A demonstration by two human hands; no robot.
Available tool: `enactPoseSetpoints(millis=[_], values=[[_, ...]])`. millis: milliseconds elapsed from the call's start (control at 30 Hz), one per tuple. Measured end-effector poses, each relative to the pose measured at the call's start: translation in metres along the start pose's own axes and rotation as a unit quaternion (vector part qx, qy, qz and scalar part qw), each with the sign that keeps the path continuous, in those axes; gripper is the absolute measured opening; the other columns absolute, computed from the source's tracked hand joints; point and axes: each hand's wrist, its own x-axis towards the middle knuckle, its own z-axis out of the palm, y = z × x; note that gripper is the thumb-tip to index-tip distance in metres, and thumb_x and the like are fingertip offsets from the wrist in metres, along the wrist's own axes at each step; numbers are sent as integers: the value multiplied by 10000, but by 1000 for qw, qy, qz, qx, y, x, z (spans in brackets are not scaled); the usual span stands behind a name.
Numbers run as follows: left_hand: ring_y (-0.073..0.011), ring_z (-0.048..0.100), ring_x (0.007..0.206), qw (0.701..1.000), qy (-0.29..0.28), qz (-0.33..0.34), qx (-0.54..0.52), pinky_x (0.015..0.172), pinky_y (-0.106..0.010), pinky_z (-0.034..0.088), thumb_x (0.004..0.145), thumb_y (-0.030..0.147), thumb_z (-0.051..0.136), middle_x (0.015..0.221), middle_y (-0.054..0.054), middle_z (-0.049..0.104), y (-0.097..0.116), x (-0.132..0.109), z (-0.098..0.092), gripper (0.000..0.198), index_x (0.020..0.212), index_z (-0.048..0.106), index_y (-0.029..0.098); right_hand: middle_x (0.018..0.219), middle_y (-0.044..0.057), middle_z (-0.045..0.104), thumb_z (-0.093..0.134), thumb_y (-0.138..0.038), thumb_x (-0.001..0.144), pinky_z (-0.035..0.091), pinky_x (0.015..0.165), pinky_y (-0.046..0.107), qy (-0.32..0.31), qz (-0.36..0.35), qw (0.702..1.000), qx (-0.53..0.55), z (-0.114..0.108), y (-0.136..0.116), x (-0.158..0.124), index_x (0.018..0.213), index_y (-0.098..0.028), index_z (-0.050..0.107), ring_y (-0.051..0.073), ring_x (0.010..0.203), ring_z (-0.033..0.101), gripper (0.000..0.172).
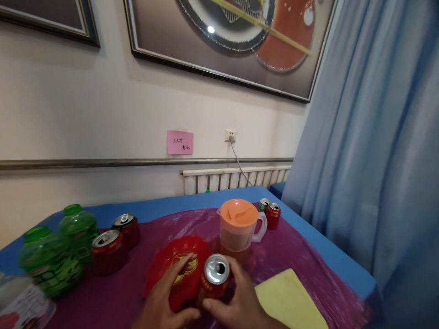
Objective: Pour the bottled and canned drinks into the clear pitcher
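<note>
My right hand (240, 297) is wrapped round a red drink can (214, 278) with an opened silver top. The can is upright at the right edge of a red scalloped plate (161, 260) with a yellow design. To the can's left, my left hand (168, 297) is spread, thumb and fingers apart, over the plate's front part, holding nothing. Just behind the can stands a clear plastic pitcher (236, 237) with an orange lid and brownish liquid inside. A folded yellow cloth (291, 299) lies right of my right hand.
Two red cans (109, 256) and green plastic bottles (51, 265) stand at left, near a clear container (24, 301) in the corner. Behind the pitcher are a red can (273, 217) and a green can (263, 204). Purple plastic sheeting (329, 274) covers the blue table; a curtain (350, 137) hangs right.
</note>
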Motion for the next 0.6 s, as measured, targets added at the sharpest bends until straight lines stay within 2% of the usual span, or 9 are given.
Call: enactPoseSetpoints(millis=[67,167,267,367,467,600], values=[[-328,670,1202,999,23,6,23,1019,-438,552,629,474,846,1348,-66,688,-4,1,-1,822,1389,556,347,1169,71,733,805,-307,646,555,939,409,53,0,999,8,-29,7,-11,1246,-235,611,286,1054,696,635],[-296,734,1086,996,71,7,47,964,-393,588,718,508,769,1212,-47,763,-6,5,-4,639,1315,617,336,1145,98,747,838,-385,642,559,917,425,172,39,982,-69,-88,21,-15,1208,-212,640,310,1037,701,624],[-274,768,990,995,84,-2,48,941,-367,601,763,498,732,1102,-24,801,-2,9,-8,530,1257,646,324,1025,110,774,850,-456,626,579,800,427,254,73,955,-130,-154,41,0,1118,-181,673,319,901,723,591],[-266,784,923,995,93,-20,44,893,-344,622,769,494,721,1021,-3,818,1,13,-11,475,1209,663,323,1004,108,772,852,-480,595,567,778,422,322,75,926,-184,-204,65,28,1094,-169,672,316,875,720,615],[-250,791,872,993,107,-30,36,838,-302,633,761,494,719,970,8,824,1,16,-13,436,1158,681,320,934,84,772,851,-490,554,557,755,411,347,70,911,-210,-232,89,55,1007,-176,680,306,833,717,577],[-247,795,807,990,130,-42,37,770,-278,641,729,546,719,896,7,828,0,19,-14,414,1071,721,313,771,50,755,857,-475,523,545,683,393,360,52,908,-209,-241,108,76,890,-184,688,282,702,697,497]])
